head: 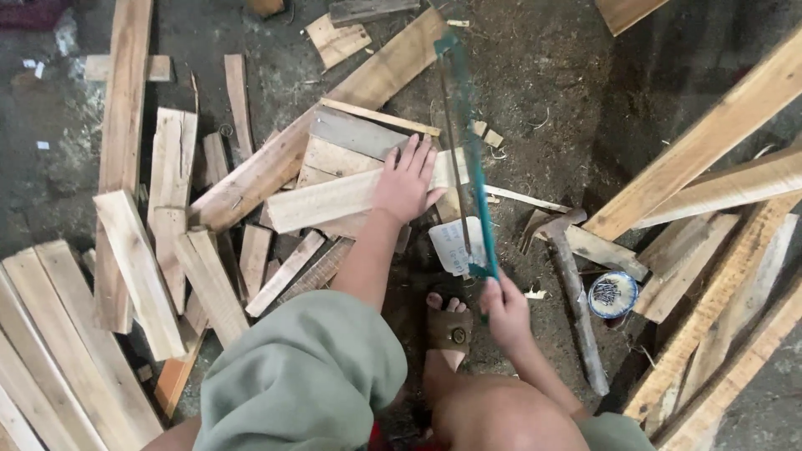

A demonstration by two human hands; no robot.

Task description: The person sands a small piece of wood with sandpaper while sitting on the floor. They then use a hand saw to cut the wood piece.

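Far left there's a fan of long pale wooden planks (58,351) lying flat on the dark dirt floor (543,75), with a tall narrow board (121,159) running up beside them and a bunch of short offcut blocks (175,167) scattered around. Moving in, a long diagonal plank (334,117) props up the pile in the middle.

On top of that pile sits the light-coloured flat wooden board (334,199) being cut. The left hand (407,179) is spread flat on it, fingers splayed, pressing it down rather than gripping. Just right of that hand, the teal-framed hacksaw (468,150) stands nearly upright across the board's right end, its thin blade touching the wood. The right hand (504,311) is clenched around the saw's handle down low, close to a foot in a brown sandal (449,327). A small white scrap (455,244) lies right behind the saw.

Further right, a claw hammer with a rough wooden handle (572,301) lies on the ground, and just beside it a small round blue-rimmed tin of nails (612,294). Far right, more long pale planks (718,250) are stacked at an angle.
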